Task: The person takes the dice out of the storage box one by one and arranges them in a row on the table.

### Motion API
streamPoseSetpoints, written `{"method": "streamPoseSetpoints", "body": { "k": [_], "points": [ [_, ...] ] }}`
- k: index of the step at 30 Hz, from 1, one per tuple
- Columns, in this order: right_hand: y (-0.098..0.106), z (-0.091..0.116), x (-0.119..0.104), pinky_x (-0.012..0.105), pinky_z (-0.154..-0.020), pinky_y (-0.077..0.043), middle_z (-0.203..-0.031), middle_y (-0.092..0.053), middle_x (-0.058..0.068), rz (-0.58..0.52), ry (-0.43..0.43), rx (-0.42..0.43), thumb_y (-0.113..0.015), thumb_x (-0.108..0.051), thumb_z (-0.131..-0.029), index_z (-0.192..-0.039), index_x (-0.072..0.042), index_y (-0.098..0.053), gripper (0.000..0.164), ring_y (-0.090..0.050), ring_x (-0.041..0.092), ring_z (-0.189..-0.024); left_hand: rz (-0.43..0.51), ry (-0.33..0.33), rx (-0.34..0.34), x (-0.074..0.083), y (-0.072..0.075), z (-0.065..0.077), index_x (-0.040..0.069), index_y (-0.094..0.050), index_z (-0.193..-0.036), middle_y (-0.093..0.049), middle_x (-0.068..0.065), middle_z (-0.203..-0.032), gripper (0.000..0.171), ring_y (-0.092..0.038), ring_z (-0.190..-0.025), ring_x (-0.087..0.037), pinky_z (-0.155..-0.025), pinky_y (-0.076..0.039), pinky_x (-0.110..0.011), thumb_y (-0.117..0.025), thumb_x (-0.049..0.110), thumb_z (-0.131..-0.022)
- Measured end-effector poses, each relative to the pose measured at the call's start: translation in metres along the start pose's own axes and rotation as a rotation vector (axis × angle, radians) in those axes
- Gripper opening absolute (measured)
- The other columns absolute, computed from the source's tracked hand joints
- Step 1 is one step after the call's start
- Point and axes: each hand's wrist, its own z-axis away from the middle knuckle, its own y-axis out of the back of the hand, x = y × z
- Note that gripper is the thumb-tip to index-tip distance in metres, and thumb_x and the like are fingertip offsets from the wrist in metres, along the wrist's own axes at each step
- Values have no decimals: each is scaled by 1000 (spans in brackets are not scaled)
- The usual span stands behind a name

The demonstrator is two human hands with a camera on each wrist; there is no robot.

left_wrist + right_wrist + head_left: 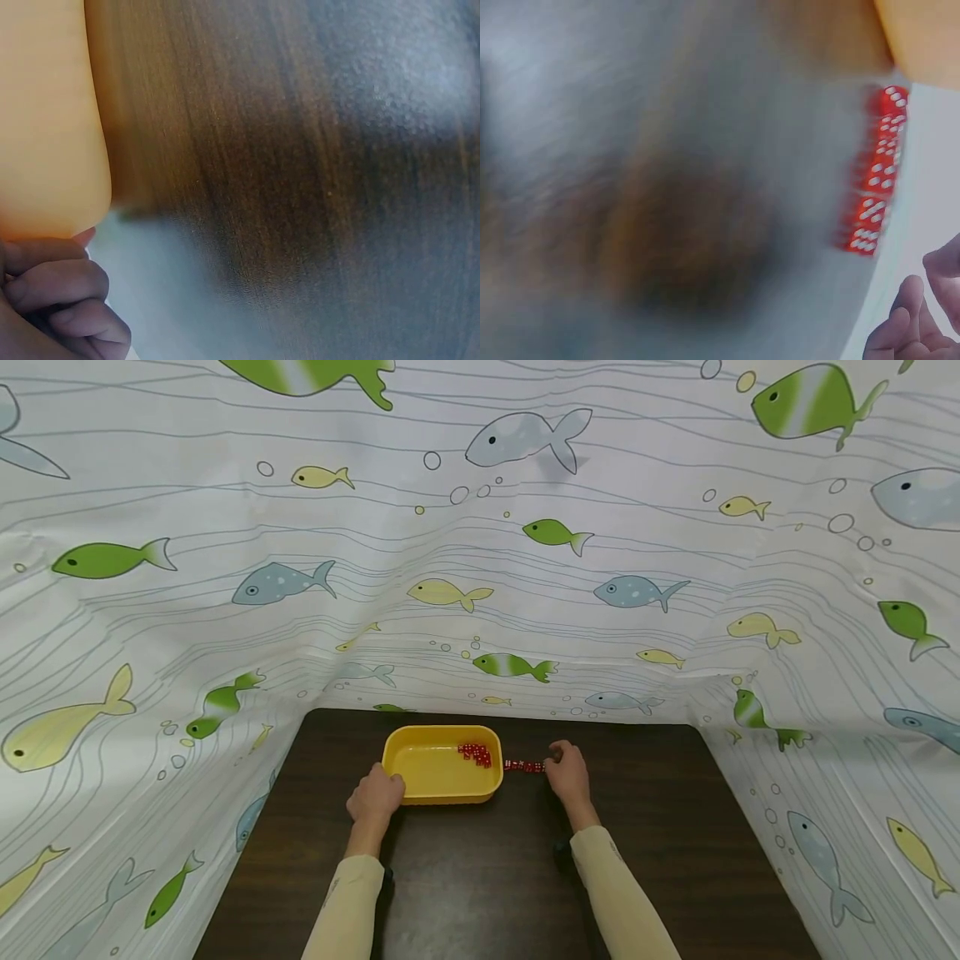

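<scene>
Red dice row (525, 767) at 3 o'clock of yellow tray (427, 774).
Bright red faces, white pips, set roughly end to end; loose dice pile (477, 753) inside, towards 2 o'clock. Left hand (377, 792) clamped on tray at 8 o'clock; right hand (568, 774) near row's 3-o'clock end, thumb and fingertips apart.

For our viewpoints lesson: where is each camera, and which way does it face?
Head: on the head, facing forward and down over table, yellow tray and fish-print sheet; left hand, right hand and sleeves show.
Left wrist: on that wrist, facing tray and table; curled fingers show.
Right wrist: on that wrist, facing table and red dice; fingers show.
Head and right wrist share the dice.
</scene>
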Motion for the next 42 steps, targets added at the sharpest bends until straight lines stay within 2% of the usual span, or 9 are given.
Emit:
{"method": "streamPoseSetpoints", "body": {
  "k": [4,12,20,25,32,40,42],
  "points": [
    [-1,-2,-14,52,-86,-52,-125,-65,17,-20,3,-5,-64,-17,-103,-137,-6,-65,36,-62,33,-102,7,-4,-4,2,1,2,-5,-56,-132,-60,-16,-86,48,-59,-71,-32,-69,-48,-47,-46,31,-102],
    [-15,-3,-37,45,-79,-54,-117,-69,13,-20,17,2,-65,-18,-102,-133,-9,-67,32,-64,27,-91,6,1,-16,1,3,2,-5,-55,-133,-60,-16,-85,48,-59,-70,-32,-68,-46,-47,-46,30,-102],
    [-32,0,-61,46,-89,-59,-117,-70,12,-18,4,-33,-68,-19,-101,-130,-10,-70,30,-65,27,-97,-2,9,-8,1,2,2,-5,-56,-131,-59,-15,-84,47,-59,-70,-31,-70,-48,-47,-47,30,-102],
    [-43,0,-78,42,-81,-59,-115,-70,10,2,19,-59,-69,-20,-102,-137,-10,-69,37,-64,24,-91,0,11,-9,2,3,2,-6,-56,-131,-59,-15,-84,47,-59,-71,-31,-70,-48,-47,-48,30,-102],
    [-58,0,-98,37,-75,-56,-116,-72,11,39,95,-119,-67,-15,-102,-141,-9,-68,40,-62,22,-87,-10,12,-16,2,4,1,-5,-56,-130,-58,-15,-84,45,-58,-70,-32,-68,-46,-45,-48,29,-102],
    [-77,-1,-113,35,-74,-57,-106,-69,6,98,64,-168,-70,-17,-100,-141,-11,-68,42,-62,20,-82,-27,13,-22,3,5,1,-6,-57,-130,-59,-16,-83,46,-59,-70,-33,-69,-47,-48,-47,29,-102],
    [-82,-1,-116,36,-78,-55,-104,-70,5,124,74,-171,-71,-18,-100,-141,-11,-68,42,-62,20,-82,-25,16,-23,4,6,1,-6,-56,-131,-59,-16,-84,46,-59,-70,-33,-70,-47,-48,-47,29,-102]
  ]
}}
